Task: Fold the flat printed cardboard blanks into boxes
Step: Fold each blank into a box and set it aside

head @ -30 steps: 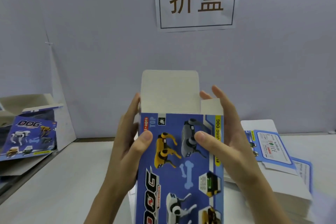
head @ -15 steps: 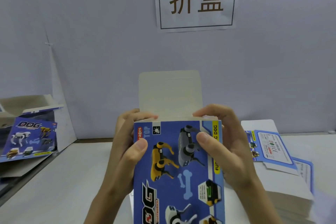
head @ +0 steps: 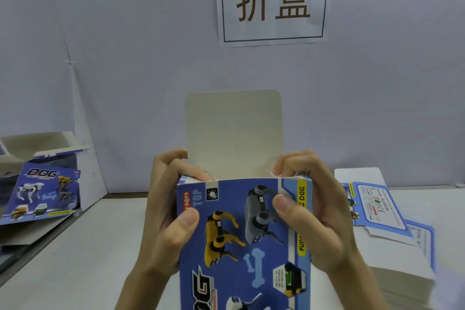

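In front of the person's chest, above the table, the blue printed box stands on end, its long axis running from the bottom of the view up to the open top. The left hand grips the left side and the right hand the right side, each thumb pressed on the printed front face. The fingers of both hands curl over the top corners and into the mouth, apparently holding the small side flaps down; those flaps are mostly hidden beneath them.

The lid flap rises straight up from the back edge, plain side facing the person, between the two hands and just behind the fingertips. Both hands sit equally near it, so either could likely reach behind it. It probably has to swing forward and down over the mouth, toward the front panel.

A stack of flat blanks lies on the table to the right, and finished boxes lean at the far left.
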Action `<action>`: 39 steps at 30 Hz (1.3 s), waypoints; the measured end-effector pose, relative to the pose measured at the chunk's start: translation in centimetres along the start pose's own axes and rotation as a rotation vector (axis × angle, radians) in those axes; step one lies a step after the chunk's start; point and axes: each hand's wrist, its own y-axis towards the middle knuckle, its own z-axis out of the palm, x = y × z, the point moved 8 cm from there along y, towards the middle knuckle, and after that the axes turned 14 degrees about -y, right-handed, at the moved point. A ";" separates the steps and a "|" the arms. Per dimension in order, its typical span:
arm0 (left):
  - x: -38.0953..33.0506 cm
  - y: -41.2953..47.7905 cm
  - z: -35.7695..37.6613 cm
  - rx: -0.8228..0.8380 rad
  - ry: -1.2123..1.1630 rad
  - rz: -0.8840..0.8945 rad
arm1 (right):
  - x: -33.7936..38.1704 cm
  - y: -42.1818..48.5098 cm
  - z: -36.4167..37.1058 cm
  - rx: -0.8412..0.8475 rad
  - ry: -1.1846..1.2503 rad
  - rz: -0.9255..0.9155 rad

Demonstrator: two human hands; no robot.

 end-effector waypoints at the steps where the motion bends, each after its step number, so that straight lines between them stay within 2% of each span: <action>1: 0.2 -0.1 -0.1 -0.009 -0.007 -0.024 | 0.0 0.0 0.0 -0.004 0.014 0.004; 3: 0.4 -0.2 -0.2 -0.023 -0.004 -0.043 | 0.0 0.1 -0.3 -0.016 0.036 0.015; 8: -0.7 0.1 0.8 0.026 0.009 0.053 | -0.5 0.2 -0.4 0.024 -0.022 0.065; 11: 0.1 0.0 0.2 0.004 -0.046 -0.024 | -0.5 0.3 -0.4 0.026 -0.093 0.059; 17: 0.9 -0.1 -0.1 0.005 -0.014 -0.095 | -0.2 0.4 -0.9 -0.003 -0.107 0.032; 20: 0.4 0.1 -0.1 0.010 0.186 -0.103 | 0.1 0.5 -1.8 -0.134 -0.136 0.024; 23: -1.6 0.7 0.4 0.009 0.523 0.001 | -0.7 0.0 -3.8 -0.422 -0.128 0.148; 26: -2.5 0.5 2.8 0.160 0.703 0.064 | -1.2 -0.6 -4.6 -0.597 -0.038 0.267; 29: -2.0 -0.4 4.9 0.290 0.748 -0.017 | -1.2 -0.9 -5.0 -0.663 0.081 0.318; 35: -0.8 -1.2 5.7 0.228 0.920 -0.077 | -0.6 -0.6 -4.0 -0.617 0.220 0.286; 39: -1.5 -0.9 5.7 0.158 0.996 0.048 | 0.9 -0.1 -1.6 -0.439 0.253 0.124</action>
